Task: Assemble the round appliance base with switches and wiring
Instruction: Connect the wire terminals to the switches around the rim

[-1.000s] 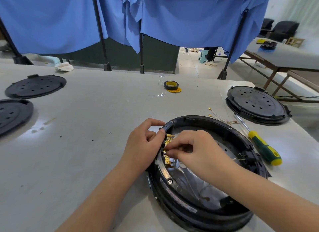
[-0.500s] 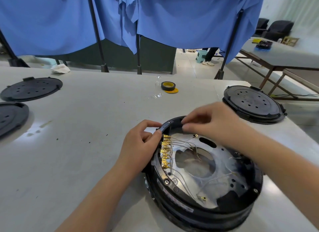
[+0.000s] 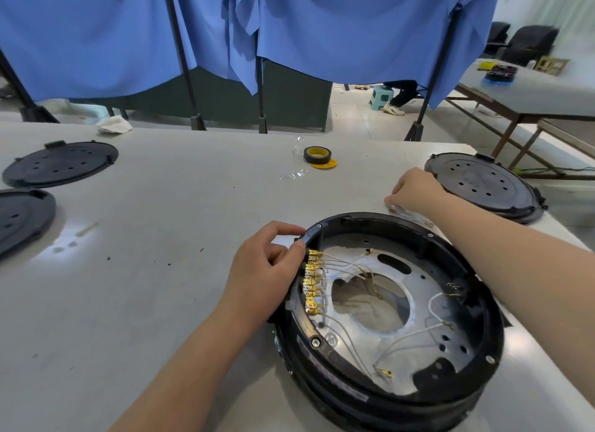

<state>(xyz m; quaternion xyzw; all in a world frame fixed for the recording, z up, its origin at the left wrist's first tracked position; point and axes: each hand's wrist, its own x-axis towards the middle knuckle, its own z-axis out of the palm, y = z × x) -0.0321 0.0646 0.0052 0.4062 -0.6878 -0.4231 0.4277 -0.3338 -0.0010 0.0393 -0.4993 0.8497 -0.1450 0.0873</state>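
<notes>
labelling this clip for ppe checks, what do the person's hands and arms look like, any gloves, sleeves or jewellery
Both hands are bare: no gloves on the left hand or the right hand. No rings show on the visible fingers, and no watch or bracelet at either wrist. Both forearms are uncovered right to the frame edge, so no sleeve is in view. No tape, bandage or markings can be seen.

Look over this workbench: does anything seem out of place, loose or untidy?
Mostly orderly. Inside the round base, one white wire ends in a gold terminal lying unconnected near the front rim. Scraps of clear film lie beside the tape roll, and a crumpled white cloth sits at the table's far edge.
</notes>
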